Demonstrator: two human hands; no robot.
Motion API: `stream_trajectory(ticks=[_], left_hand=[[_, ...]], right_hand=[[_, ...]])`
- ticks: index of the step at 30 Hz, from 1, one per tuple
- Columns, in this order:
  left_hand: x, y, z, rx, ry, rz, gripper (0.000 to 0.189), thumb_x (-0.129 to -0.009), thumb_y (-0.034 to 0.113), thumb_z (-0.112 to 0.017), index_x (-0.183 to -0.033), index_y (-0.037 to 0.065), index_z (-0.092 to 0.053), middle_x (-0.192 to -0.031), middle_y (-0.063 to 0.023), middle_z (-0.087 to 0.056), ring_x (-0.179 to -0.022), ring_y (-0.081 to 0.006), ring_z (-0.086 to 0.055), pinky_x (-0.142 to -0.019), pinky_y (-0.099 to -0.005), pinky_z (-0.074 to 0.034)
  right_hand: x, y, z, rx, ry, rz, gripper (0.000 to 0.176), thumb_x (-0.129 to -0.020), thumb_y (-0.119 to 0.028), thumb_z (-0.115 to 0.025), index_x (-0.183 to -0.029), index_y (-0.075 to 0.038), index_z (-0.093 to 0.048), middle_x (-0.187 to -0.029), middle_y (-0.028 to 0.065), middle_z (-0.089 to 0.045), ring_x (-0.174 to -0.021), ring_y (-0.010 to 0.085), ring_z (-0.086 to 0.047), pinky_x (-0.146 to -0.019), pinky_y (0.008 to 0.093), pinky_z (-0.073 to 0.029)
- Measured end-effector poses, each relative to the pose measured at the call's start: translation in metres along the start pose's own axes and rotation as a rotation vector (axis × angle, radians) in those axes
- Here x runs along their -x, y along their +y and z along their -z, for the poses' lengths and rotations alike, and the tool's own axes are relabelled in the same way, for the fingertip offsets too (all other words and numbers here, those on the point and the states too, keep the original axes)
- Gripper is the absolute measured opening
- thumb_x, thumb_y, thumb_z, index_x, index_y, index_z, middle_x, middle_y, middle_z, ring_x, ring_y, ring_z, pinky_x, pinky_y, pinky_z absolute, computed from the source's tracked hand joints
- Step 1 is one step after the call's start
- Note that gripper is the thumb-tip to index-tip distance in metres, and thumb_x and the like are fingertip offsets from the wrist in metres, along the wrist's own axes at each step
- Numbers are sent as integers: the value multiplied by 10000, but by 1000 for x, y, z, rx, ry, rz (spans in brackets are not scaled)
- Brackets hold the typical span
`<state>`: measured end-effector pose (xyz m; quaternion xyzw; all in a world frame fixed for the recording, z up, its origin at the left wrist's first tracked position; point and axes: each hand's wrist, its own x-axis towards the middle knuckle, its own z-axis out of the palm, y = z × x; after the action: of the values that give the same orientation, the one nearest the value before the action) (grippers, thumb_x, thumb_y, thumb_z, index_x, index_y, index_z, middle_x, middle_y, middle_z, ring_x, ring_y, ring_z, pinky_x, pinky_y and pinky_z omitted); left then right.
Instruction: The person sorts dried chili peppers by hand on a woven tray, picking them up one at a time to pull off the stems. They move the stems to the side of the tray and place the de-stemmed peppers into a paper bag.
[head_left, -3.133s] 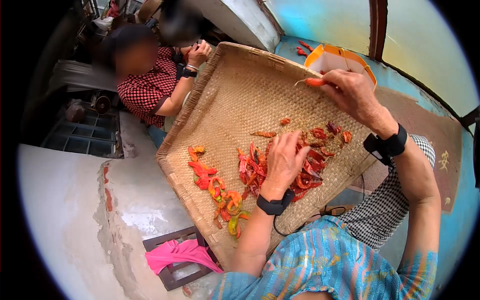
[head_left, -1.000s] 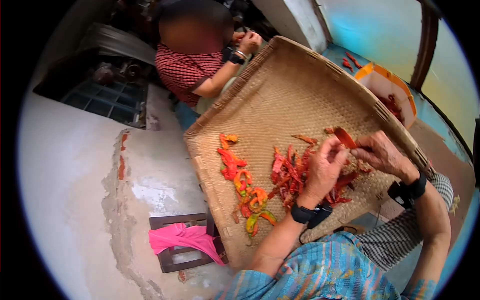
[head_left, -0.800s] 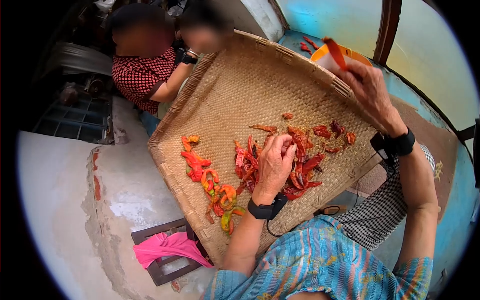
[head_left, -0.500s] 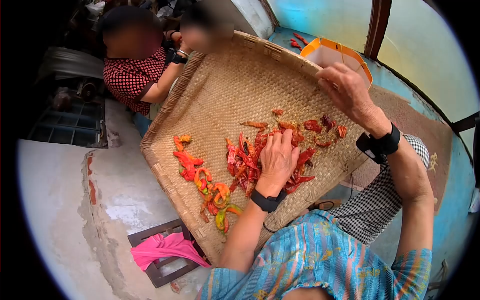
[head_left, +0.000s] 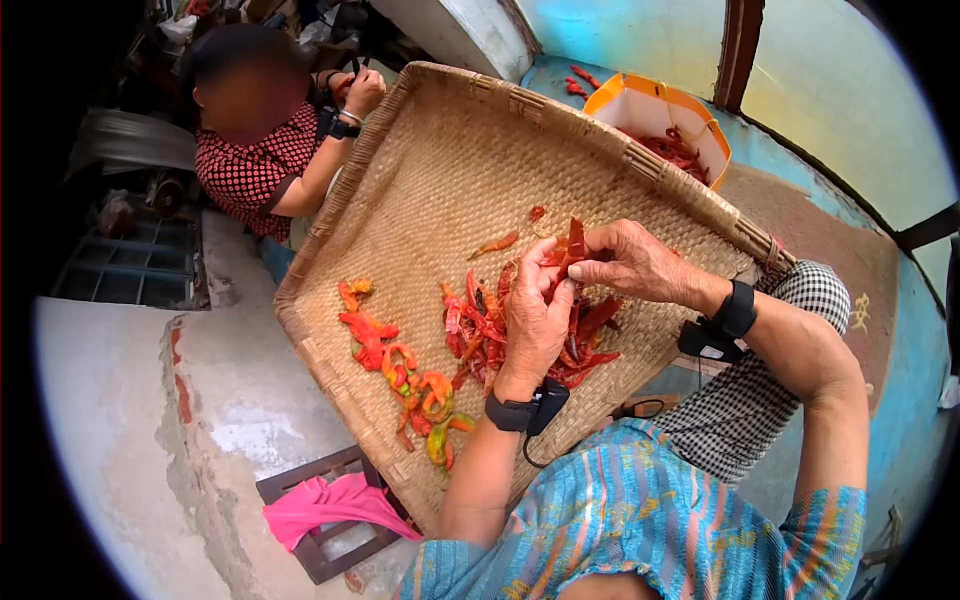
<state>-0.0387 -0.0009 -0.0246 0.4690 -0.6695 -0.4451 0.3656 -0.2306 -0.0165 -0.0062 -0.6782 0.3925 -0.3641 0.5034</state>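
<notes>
Above the heap in the basket, my two hands meet at a dried red chili pepper (head_left: 576,240), which stands upright between their fingertips. My left hand (head_left: 536,328) is closed, pinching its lower part. From the right, my right hand (head_left: 645,264) also has thumb and fingers closed on it. Beneath my hands lies a pile of dried red chilies (head_left: 474,328), partly hidden by them. A row of fresher orange, red and green peppers (head_left: 404,378) lies along the left. The woven basket (head_left: 440,150) holds all of these.
Beyond the basket's far rim stands a white box with an orange edge (head_left: 718,150), with red chilies inside. At upper left sits another person (head_left: 262,170), hands raised near the rim. A pink cloth (head_left: 325,508) drapes over a dark wooden stool (head_left: 330,565).
My right hand has come down from near the far rim to join my left. My left hand has lifted from the pile, and a chili now stands between both. The box's chilies have become visible.
</notes>
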Motion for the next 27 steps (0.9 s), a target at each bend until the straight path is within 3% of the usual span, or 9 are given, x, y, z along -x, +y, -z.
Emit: stream_trajectory(ticks=[2, 4, 8, 10, 12, 16, 19, 22, 27], left_hand=[[-2, -1, -3, 62, 16, 0, 465, -930, 98, -579, -1356, 55, -396, -1003, -132, -686, -906, -187, -656, -788, -328, -520], [-6, 1, -3, 97, 70, -16, 419, -935, 95, -573, -1329, 59, -434, -998, -128, -679, -879, -196, -657, -772, -330, -525], [-24, 6, 6, -391, 52, -115, 278, -892, 26, -580, -1170, 41, -572, -999, -133, -634, -872, -272, -632, -764, -376, -527], [-35, -8, 1, -719, 27, -418, 272, -841, -16, -593, -1105, 47, -610, -1054, -122, -620, -984, -297, -599, -836, -380, -492], [-41, -18, -7, -747, 33, -420, 274, -811, -41, -588, -1068, 47, -618, -1059, -132, -597, -1023, -341, -552, -854, -410, -470], [-42, -16, -4, -826, 66, -425, 187, -829, -14, -617, -1012, 25, -613, -997, -107, -596, -904, -275, -580, -794, -385, -485], [-34, -4, 2, -61, 177, -18, 144, -910, 115, -641, -1003, 12, -604, -932, -26, -582, -757, -98, -569, -683, -263, -498], [-26, 17, 1, 325, 144, 40, 155, -922, 137, -639, -1011, 16, -603, -906, -4, -604, -791, -72, -563, -685, -251, -496], [-23, 28, -6, 354, 22, 37, 154, -944, 135, -610, -1044, 19, -603, -900, -5, -617, -799, -62, -567, -725, -231, -483]], right_hand=[[0, -2, 3, -19, 9, 23, 201, -883, -173, -674, -953, 15, -667, -753, 109, -671, -687, 142, -631, -613, 335, -510], [-3, -12, 17, 113, 239, 236, 174, -876, -157, -676, -924, 9, -662, -728, 95, -653, -677, 138, -625, -605, 330, -511], [-14, -11, 78, 641, 748, 486, 178, -848, -133, -677, -992, -33, -648, -832, 106, -663, -725, 245, -648, -650, 350, -522], [-12, 1, 99, 850, 799, 312, 201, -852, -124, -665, -1035, -48, -634, -887, 115, -655, -756, 267, -643, -671, 362, -524], [-11, 8, 102, 1060, 842, 133, 231, -856, -115, -653, -1079, -62, -620, -942, 125, -646, -788, 289, -639, -691, 374, -525], [-7, 0, 73, 816, 542, 257, 242, -851, -91, -633, -1077, -9, -602, -953, 145, -606, -830, 295, -631, -718, 394, -528], [-3, 0, 48, 509, 275, 239, 253, -840, -105, -660, -1064, 3, -614, -926, 159, -603, -815, 308, -627, -716, 401, -520], [-6, 7, 28, 403, 167, 323, 316, -844, -187, -685, -1075, 19, -622, -881, 182, -614, -794, 323, -630, -698, 416, -504], [0, -9, 16, 191, 89, 227, 222, -849, -163, -671, -918, 46, -639, -757, 206, -623, -672, 331, -614, -612, 398, -485]])
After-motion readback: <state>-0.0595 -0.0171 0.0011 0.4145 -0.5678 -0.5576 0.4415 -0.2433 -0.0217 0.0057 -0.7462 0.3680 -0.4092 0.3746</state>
